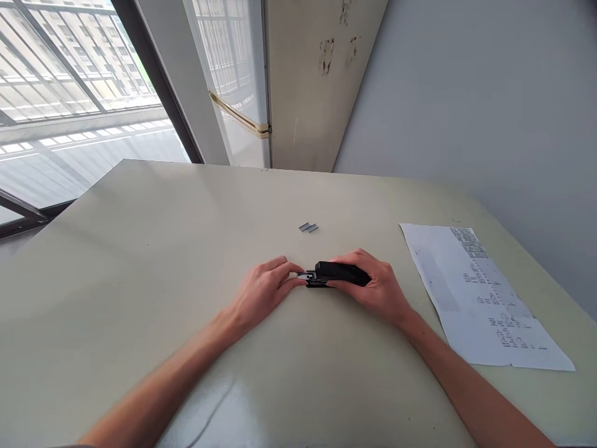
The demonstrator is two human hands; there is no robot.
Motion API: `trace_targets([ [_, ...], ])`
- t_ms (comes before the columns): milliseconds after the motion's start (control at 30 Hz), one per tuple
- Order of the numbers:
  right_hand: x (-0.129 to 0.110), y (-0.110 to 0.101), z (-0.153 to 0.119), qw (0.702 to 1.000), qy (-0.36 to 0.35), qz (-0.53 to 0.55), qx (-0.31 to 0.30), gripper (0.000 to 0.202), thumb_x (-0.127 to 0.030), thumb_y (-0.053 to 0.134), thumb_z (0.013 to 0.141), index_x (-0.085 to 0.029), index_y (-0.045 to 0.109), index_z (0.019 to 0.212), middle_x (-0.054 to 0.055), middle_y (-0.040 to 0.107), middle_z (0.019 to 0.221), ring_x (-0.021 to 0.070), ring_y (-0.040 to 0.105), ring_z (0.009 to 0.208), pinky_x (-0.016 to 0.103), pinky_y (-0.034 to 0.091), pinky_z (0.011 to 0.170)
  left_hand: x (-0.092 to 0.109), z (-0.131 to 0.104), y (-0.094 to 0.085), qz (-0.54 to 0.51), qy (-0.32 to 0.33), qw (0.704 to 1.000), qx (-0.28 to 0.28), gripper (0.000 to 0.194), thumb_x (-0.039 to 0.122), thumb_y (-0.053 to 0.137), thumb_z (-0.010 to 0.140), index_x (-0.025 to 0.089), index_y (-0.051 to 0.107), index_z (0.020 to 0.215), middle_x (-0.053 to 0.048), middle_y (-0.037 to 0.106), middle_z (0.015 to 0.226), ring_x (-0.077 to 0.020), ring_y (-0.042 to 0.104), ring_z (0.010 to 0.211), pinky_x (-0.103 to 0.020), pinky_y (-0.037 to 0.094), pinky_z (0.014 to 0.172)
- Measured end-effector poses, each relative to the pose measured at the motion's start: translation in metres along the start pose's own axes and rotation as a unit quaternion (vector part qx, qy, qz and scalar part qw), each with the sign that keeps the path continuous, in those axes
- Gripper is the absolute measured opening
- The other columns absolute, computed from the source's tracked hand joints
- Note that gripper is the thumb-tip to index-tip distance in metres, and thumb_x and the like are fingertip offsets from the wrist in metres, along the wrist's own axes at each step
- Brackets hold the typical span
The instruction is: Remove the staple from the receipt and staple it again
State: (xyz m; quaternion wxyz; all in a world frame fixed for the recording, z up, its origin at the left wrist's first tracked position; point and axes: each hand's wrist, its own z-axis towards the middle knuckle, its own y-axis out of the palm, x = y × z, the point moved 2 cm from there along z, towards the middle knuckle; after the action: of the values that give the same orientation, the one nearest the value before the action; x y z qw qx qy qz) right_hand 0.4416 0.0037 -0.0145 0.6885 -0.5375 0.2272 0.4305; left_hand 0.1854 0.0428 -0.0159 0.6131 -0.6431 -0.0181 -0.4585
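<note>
A black stapler [342, 272] lies lengthwise across the middle of the table, its metal inner part showing at the left end. My right hand [375, 283] is wrapped round the stapler's black body from the right, thumb on the near side and fingers on the far side. The thumb and fingers of my left hand [268, 289] pinch the metal part at the stapler's left end. Beyond the stapler lie a few short strips of staples [308, 228], close together, touched by neither hand.
A printed paper sheet [466, 298] lies on the right side of the pale table [186, 205]. Behind the table stands a refrigerator [312, 93] with a worn side. A grey wall [466, 93] rises at the right, and a window [69, 68] is at the left.
</note>
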Motion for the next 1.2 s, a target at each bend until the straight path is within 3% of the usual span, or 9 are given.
trace_targets([
  [133, 0.002, -0.003, 0.001, 1.0, 0.012, 0.01, 0.011, 0.027, -0.045, 0.083, 0.087, -0.033, 0.076, 0.11, 0.002, 0.077, 0.103, 0.0231, 0.073, 0.091, 0.038, 0.06, 0.08, -0.002, 0.002, -0.006, 0.007, 0.014, 0.999, 0.028, 0.032, 0.044, 0.052, 0.109, 0.024, 0.075, 0.117, -0.001, 0.066, 0.089, -0.013, 0.056, 0.067, -0.027, 0.043, 0.069],
  [267, -0.002, 0.005, 0.0, 0.999, 0.019, 0.028, -0.007, 0.028, -0.048, 0.083, 0.087, -0.033, 0.077, 0.11, 0.004, 0.076, 0.104, 0.0248, 0.073, 0.094, 0.041, 0.061, 0.083, 0.007, 0.0, 0.001, -0.022, 0.022, 0.999, 0.011, 0.03, 0.043, 0.056, 0.107, 0.024, 0.078, 0.11, -0.001, 0.065, 0.086, -0.0124, 0.055, 0.066, -0.026, 0.043, 0.068],
  [367, -0.008, 0.01, -0.002, 0.999, 0.015, 0.039, -0.014, 0.027, -0.047, 0.083, 0.087, -0.034, 0.077, 0.11, 0.003, 0.076, 0.104, 0.0244, 0.073, 0.095, 0.041, 0.061, 0.083, 0.01, -0.002, 0.006, -0.043, -0.015, 0.999, 0.018, 0.029, 0.048, 0.063, 0.103, 0.025, 0.082, 0.106, 0.0, 0.062, 0.08, -0.012, 0.052, 0.062, -0.026, 0.042, 0.065],
  [467, -0.01, 0.011, -0.002, 0.999, 0.006, 0.036, -0.009, 0.027, -0.044, 0.084, 0.087, -0.034, 0.077, 0.111, 0.003, 0.076, 0.103, 0.0232, 0.073, 0.094, 0.039, 0.061, 0.083, 0.006, -0.002, 0.005, -0.041, -0.04, 0.998, 0.033, 0.036, 0.053, 0.071, 0.097, 0.027, 0.08, 0.119, 0.001, 0.062, 0.081, -0.012, 0.052, 0.062, -0.027, 0.043, 0.065],
  [833, -0.007, 0.014, -0.002, 0.998, -0.006, 0.056, -0.039, 0.024, -0.033, 0.083, 0.088, -0.032, 0.075, 0.111, 0.002, 0.075, 0.102, 0.0219, 0.074, 0.095, 0.036, 0.06, 0.084, -0.004, 0.001, 0.01, -0.046, 0.058, 0.997, 0.019, 0.026, 0.044, 0.066, 0.102, 0.024, 0.081, 0.098, 0.001, 0.061, 0.077, -0.0108, 0.05, 0.061, -0.026, 0.038, 0.061],
  [900, -0.006, 0.016, 0.0, 0.998, -0.014, 0.044, -0.034, 0.026, -0.033, 0.084, 0.088, -0.033, 0.075, 0.112, 0.001, 0.076, 0.103, 0.0221, 0.073, 0.096, 0.036, 0.06, 0.084, -0.004, 0.003, 0.006, -0.055, 0.035, 0.998, 0.018, 0.025, 0.047, 0.074, 0.096, 0.024, 0.08, 0.104, 0.003, 0.055, 0.073, -0.0109, 0.047, 0.061, -0.025, 0.037, 0.061],
  [1000, -0.004, 0.021, 0.013, 0.999, -0.037, 0.008, -0.016, 0.029, -0.036, 0.085, 0.088, -0.033, 0.074, 0.115, 0.001, 0.077, 0.106, 0.0229, 0.071, 0.099, 0.038, 0.058, 0.088, -0.003, 0.007, -0.004, -0.1, -0.022, 0.993, 0.053, 0.044, 0.053, 0.087, 0.079, 0.023, 0.077, 0.109, 0.008, 0.04, 0.067, -0.0107, 0.039, 0.059, -0.024, 0.034, 0.061],
  [1100, 0.0, 0.033, 0.039, 0.997, -0.069, -0.028, 0.007, 0.027, -0.039, 0.082, 0.091, -0.032, 0.074, 0.115, 0.002, 0.078, 0.107, 0.0245, 0.069, 0.102, 0.04, 0.056, 0.093, -0.005, 0.009, -0.013, -0.211, -0.098, 0.964, 0.13, 0.039, 0.056, 0.079, 0.086, 0.019, 0.075, 0.1, 0.007, 0.035, 0.065, -0.0105, 0.034, 0.059, -0.024, 0.031, 0.058],
  [1200, 0.006, 0.049, 0.074, 0.994, -0.085, -0.058, 0.02, 0.027, -0.043, 0.08, 0.092, -0.03, 0.074, 0.114, 0.003, 0.078, 0.11, 0.0265, 0.067, 0.104, 0.043, 0.054, 0.097, -0.01, 0.008, -0.017, -0.42, -0.175, 0.872, 0.183, 0.041, 0.059, 0.073, 0.092, 0.018, 0.071, 0.094, 0.006, 0.036, 0.066, -0.0087, 0.032, 0.055, -0.022, 0.029, 0.051],
])
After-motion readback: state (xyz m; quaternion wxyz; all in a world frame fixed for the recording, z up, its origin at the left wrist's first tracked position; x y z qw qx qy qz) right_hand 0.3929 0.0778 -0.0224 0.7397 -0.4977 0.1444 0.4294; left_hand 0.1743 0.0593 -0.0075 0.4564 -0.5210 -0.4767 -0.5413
